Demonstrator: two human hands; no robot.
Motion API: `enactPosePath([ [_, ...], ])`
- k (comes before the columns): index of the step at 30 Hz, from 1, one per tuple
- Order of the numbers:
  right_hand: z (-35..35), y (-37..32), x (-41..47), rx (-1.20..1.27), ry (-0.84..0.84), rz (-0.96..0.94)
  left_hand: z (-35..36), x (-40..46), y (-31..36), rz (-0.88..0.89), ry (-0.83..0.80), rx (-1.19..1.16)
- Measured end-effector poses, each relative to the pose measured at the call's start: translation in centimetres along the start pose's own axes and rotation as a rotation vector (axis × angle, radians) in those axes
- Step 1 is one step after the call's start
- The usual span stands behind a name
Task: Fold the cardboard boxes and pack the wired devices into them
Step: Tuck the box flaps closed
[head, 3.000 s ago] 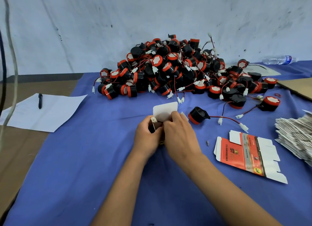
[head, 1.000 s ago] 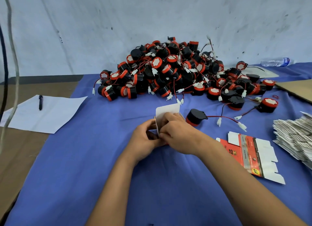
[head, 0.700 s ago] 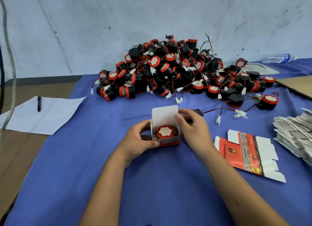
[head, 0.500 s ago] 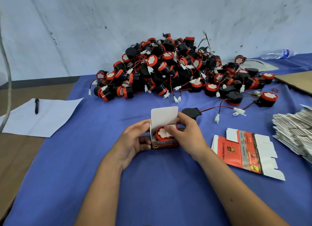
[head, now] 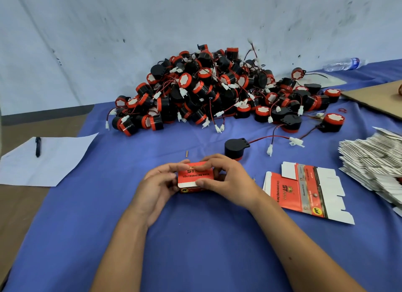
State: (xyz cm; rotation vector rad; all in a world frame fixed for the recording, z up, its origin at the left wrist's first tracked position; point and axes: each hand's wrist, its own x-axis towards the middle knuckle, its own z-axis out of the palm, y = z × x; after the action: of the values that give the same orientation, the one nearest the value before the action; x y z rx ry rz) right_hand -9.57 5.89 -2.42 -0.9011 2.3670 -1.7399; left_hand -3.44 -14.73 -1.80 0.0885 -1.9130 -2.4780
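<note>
Both hands pinch the small red box [head: 195,177] at table centre, left hand [head: 159,180] at its 9 o'clock, right hand [head: 226,178] at 3 o'clock; advise bracing the sides while tucking the white lid tab [head: 187,184] squarely inside.

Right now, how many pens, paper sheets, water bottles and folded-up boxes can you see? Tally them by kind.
Pen: 1
Paper sheet: 1
Water bottle: 1
Folded box: 1
Total: 4
</note>
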Motion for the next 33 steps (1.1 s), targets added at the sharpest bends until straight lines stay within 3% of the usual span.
enactPosePath([
  [2,-0.1,-0.1,-0.1,-0.037,-0.012,-0.054,-0.7,-0.3,-0.3,0.067,-0.034,0.17],
  [5,-0.4,-0.3,-0.1,-0.147,-0.001,-0.145,0.1,-0.3,-0.7,0.204,0.042,0.489],
  [10,0.2,-0.2,0.0,-0.312,0.039,-0.216,0.2,0.1,-0.9,0.27,0.038,0.543],
  [16,0.2,0.1,-0.3,-0.486,0.009,-0.243,-0.1,-0.2,-0.5,0.21,0.022,0.62],
  [27,1.1,-1.0,0.0,-0.405,0.173,-0.264,0.0,0.0,-0.6,0.252,0.061,0.586],
  [33,0.6,-0.7,-0.3,-0.345,0.067,-0.22,0.2,0.0,-0.6,0.306,0.085,0.623],
])
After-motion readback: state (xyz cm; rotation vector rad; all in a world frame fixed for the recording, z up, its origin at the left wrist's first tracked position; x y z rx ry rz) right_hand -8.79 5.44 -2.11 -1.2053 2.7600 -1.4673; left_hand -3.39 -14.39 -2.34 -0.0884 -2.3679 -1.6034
